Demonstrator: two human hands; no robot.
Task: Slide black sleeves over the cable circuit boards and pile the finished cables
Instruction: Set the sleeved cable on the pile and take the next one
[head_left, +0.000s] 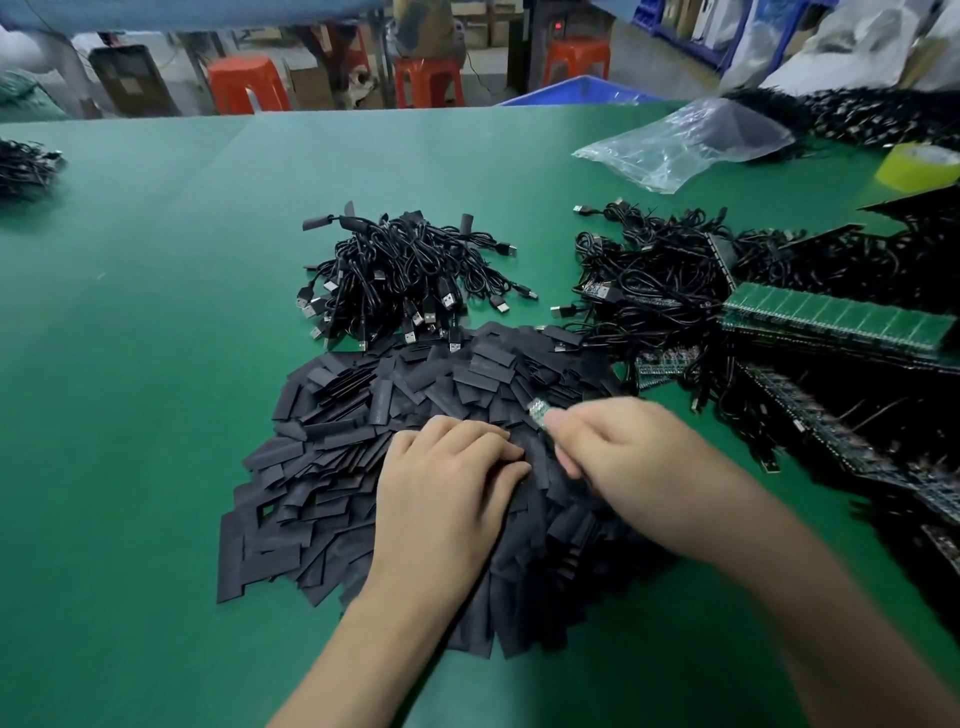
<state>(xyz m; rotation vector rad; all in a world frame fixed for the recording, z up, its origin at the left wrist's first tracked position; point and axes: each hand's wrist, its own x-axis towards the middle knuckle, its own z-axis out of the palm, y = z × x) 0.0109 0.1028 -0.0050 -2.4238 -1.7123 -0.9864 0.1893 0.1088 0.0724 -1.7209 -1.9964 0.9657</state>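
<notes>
Green cloth covers the surface (156, 312), and a big heap of flat black sleeves (363, 415) lies in the middle of it, close to the person. The left hand (447, 478) rests on top of the heap with its fingers bent down onto the sleeves. I cannot tell if its grip has hold of one sleeve or only presses on them. The right hand (618, 441) is just beside it. Its grip is closed tight, with the thumb and fingers pinching a small circuit board (537, 409). The board's tip pokes out past the fingers, over the heap, and looks blurry.

Behind the heap sits a pile of finished cables (400, 270), touching the far edge of the sleeves. Some plugs stick out toward the heap. To the right lies a messy pile of bare cables (649, 275), next to long green board strips (836, 319). Farther back on the right are a clear plastic bag (685, 140) and a yellow tape roll (919, 166). Past the surface stand red stools (247, 83) and a blue bin (582, 88).
</notes>
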